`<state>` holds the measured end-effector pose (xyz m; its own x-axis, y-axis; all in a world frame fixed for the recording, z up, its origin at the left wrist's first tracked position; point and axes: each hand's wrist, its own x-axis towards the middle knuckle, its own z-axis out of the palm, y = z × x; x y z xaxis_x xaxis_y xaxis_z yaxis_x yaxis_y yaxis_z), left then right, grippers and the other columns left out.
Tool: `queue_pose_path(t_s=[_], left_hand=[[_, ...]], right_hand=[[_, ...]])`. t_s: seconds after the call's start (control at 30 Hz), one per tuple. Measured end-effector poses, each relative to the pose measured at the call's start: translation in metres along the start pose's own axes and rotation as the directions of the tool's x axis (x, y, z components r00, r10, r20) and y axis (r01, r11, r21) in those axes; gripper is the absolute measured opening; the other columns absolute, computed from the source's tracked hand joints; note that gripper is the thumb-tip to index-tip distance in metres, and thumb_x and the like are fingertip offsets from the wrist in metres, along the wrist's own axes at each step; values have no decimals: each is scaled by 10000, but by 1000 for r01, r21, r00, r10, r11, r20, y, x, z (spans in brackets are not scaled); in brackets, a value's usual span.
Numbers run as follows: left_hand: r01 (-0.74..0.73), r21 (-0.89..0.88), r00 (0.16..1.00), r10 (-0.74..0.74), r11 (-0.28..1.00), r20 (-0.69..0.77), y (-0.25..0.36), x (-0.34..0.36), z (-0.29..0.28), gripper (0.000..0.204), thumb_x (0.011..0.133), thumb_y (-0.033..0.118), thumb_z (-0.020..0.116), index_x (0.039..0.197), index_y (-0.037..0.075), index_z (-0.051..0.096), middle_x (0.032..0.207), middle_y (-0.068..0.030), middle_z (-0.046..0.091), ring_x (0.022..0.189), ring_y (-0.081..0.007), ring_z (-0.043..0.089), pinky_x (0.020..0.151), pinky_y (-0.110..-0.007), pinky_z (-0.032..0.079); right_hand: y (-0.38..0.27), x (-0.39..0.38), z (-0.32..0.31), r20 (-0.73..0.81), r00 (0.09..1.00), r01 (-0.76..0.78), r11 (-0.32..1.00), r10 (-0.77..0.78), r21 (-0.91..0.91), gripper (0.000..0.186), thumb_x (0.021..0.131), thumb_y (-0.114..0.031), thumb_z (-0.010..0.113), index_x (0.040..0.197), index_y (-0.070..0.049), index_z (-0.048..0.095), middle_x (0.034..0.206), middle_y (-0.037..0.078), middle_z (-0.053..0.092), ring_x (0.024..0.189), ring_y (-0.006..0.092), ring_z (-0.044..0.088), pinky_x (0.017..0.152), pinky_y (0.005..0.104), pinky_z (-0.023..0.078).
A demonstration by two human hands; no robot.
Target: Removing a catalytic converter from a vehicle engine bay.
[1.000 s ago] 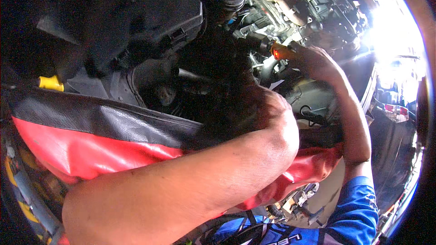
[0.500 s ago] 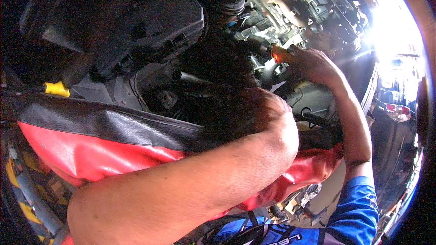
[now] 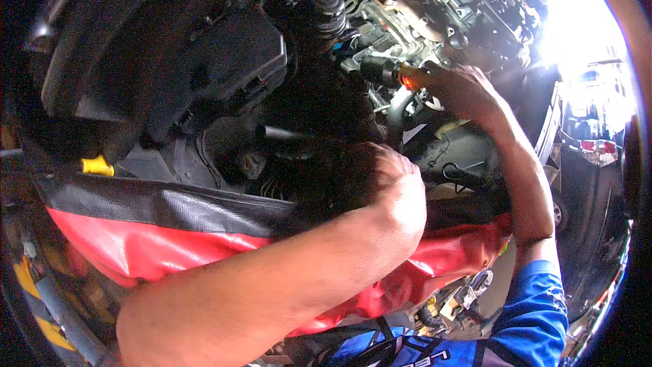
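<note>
My right hand [image 3: 460, 92] is closed around a flashlight [image 3: 379, 70] with a black head and a glowing orange ring. It is held over the engine bay, its head pointing left beside pale metal engine parts [image 3: 404, 30]. Nearer to me, my left hand [image 3: 388, 170] reaches down into deep shadow at the bay's near side. Its fingers are hidden in the dark, so what they touch cannot be made out. Under my left forearm, a red and black padded cover [image 3: 156, 241] drapes over the bay's near edge.
A black lidded box [image 3: 234, 54] stands at the left of the bay, near a round black cap [image 3: 322, 13]. A yellow fitting [image 3: 98, 165] sits at the cover's far left edge. Bright light glares at upper right, above a dark car [image 3: 584, 211].
The whole view has shifted slightly, with the box and yellow fitting lower in the picture. The flashlight's head shows more clearly. Both hands stay in about the same places in the bay.
</note>
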<state>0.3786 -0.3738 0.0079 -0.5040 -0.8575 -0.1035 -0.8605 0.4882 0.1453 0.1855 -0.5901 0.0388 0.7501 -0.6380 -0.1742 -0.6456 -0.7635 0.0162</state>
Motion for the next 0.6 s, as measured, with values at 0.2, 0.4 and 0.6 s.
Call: queue_pose_path(t_s=[0.2,0.4,0.6], left_hand=[[-133,1,984,132,991,-124,-2,-11,-44,376,804,201,588,1055,-70,660,939,-210,645,914,-331,621,847,-494,485],[-215,30,963,217,976,-161,-18,-24,-61,414,791,177,598,1112,-80,640,1001,-206,648,946,-316,631,897,-456,495],[-304,27,927,302,952,-221,-28,-27,-68,453,780,157,607,1160,-89,623,1053,-202,650,973,-303,639,938,-425,503]], right_hand=[[7,-6,-55,-106,971,-220,973,212,-72,364,884,-181,623,1243,-178,561,921,171,689,898,381,681,764,486,538],[11,-6,-52,-275,927,-255,966,256,40,272,906,-221,618,1161,-132,645,968,211,696,911,422,671,767,505,529],[17,-11,-61,-32,909,-415,910,415,16,615,769,-53,672,1364,-167,564,1201,186,669,1126,373,630,965,451,503]])
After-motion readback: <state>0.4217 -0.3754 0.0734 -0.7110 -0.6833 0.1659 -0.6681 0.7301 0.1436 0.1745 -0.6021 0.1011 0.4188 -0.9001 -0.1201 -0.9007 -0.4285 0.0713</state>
